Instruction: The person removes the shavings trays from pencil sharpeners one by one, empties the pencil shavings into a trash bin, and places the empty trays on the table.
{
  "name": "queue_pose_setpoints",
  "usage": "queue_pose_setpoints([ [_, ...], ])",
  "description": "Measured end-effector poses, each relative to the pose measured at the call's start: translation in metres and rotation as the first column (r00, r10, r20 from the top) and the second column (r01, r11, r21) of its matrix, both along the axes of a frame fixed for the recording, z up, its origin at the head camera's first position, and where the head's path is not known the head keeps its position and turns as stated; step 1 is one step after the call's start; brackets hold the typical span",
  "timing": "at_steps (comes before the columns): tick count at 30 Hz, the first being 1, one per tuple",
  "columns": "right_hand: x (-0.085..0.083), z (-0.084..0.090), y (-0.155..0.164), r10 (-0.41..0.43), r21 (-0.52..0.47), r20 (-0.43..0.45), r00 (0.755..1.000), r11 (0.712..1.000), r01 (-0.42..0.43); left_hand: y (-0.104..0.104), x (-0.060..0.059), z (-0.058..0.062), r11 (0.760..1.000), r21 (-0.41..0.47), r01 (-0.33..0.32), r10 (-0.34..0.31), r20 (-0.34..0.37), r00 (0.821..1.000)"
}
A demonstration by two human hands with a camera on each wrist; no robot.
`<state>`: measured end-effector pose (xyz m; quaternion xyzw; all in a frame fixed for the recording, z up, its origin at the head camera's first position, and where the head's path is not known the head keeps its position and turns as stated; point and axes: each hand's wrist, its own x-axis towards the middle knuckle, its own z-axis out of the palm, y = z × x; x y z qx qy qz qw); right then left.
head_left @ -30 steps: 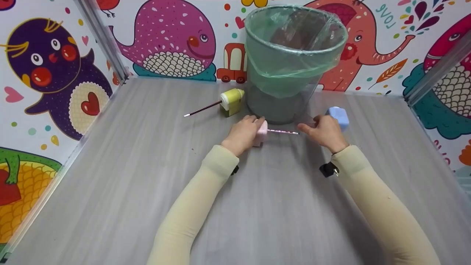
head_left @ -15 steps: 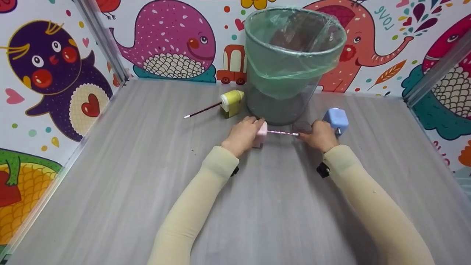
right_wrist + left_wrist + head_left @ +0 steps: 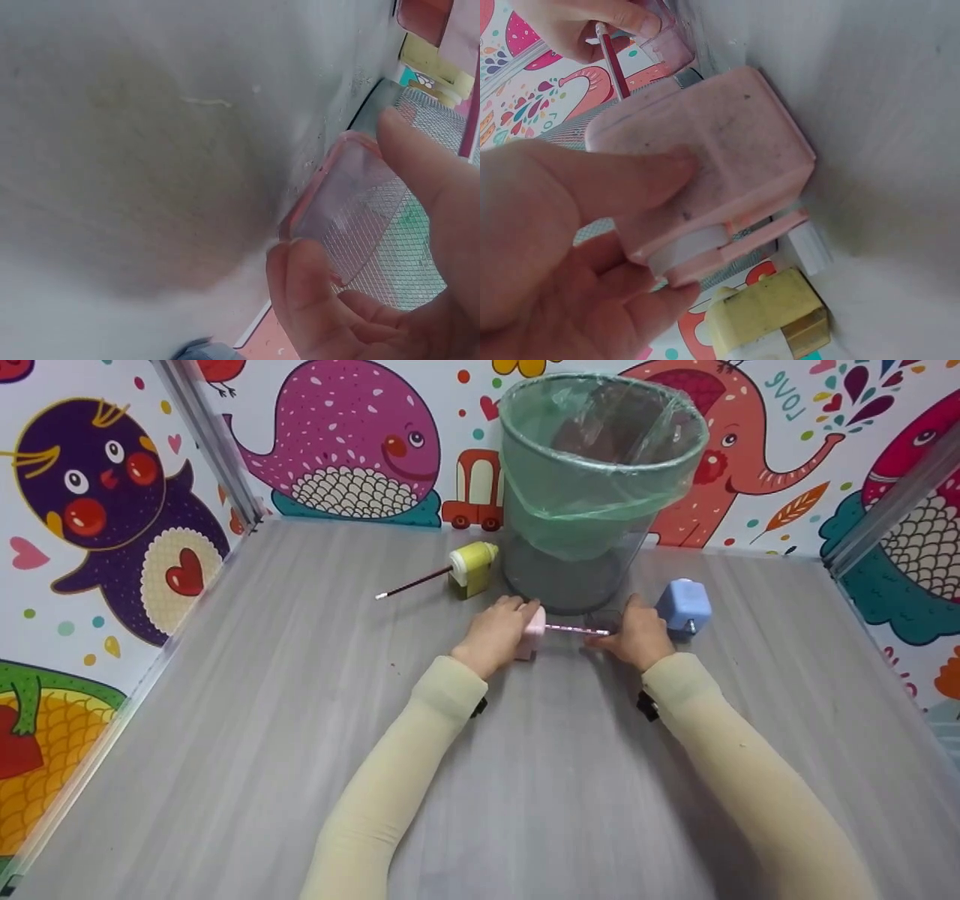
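My left hand (image 3: pixel 489 636) grips a pink pencil sharpener (image 3: pixel 727 142), thumb pressed on one face and fingers around the opposite side. The sharpener's crank (image 3: pixel 766 235) with a white knob shows in the left wrist view. A patterned pink pencil (image 3: pixel 576 629) sticks out of the sharpener toward the right. By the pencil's outer end, my right hand (image 3: pixel 641 636) holds a see-through pinkish shavings drawer (image 3: pixel 349 199) between thumb and fingers. In the right wrist view the drawer stands tilted close over the table, and bits of shavings (image 3: pixel 206 102) lie nearby.
A mesh wastebasket (image 3: pixel 566 577) with a green bag stands just behind both hands. A yellow sharpener (image 3: pixel 472 566) holding a dark pencil (image 3: pixel 414 583) is at its left. The blue sharpener (image 3: pixel 685 606) sits right of my right hand. Printed walls enclose the table (image 3: pixel 555 780).
My right hand has moved left with the drawer, away from the blue sharpener and closer to the pink one. My left hand has stayed in place on the pink sharpener.
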<state>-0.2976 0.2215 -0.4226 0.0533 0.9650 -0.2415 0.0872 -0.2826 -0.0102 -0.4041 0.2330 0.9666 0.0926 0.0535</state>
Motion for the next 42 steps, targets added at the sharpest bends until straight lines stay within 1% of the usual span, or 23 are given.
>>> queue_pose_setpoints([
  [6, 0.0, -0.004, -0.004, 0.02, -0.006, -0.002, 1.0, 1.0, -0.02, 0.0, 0.0, 0.0, 1.0, -0.007, -0.008, 0.008, 0.0, 1.0],
  [13, -0.001, -0.005, -0.008, 0.038, 0.037, -0.038, 0.999, 0.999, -0.036, 0.0, -0.001, 0.002, 1.0, -0.022, -0.013, 0.013, 0.006, 1.0],
  [19, 0.0, -0.009, -0.009, 0.046, 0.055, -0.036, 0.998, 0.998, -0.044, -0.001, -0.003, 0.0, 1.0, -0.022, -0.006, 0.007, 0.022, 1.0],
  [23, 0.001, -0.009, -0.007, 0.061, 0.071, -0.039, 0.997, 0.996, -0.058, -0.002, -0.004, -0.001, 1.0, -0.019, 0.003, -0.003, 0.014, 1.0],
  [32, 0.004, -0.004, -0.004, 0.076, 0.061, -0.024, 0.997, 0.995, -0.075, 0.0, -0.009, -0.005, 1.0, 0.017, -0.004, 0.004, 0.007, 1.0],
  [39, 0.005, 0.0, -0.004, 0.09, 0.072, -0.059, 0.994, 0.994, -0.085, 0.002, -0.015, -0.006, 0.998, 0.064, 0.0, 0.003, -0.032, 0.999],
  [42, 0.005, 0.002, -0.003, 0.086, 0.071, -0.064, 0.994, 0.994, -0.081, 0.003, -0.015, -0.006, 0.997, 0.083, -0.001, 0.004, -0.034, 0.999],
])
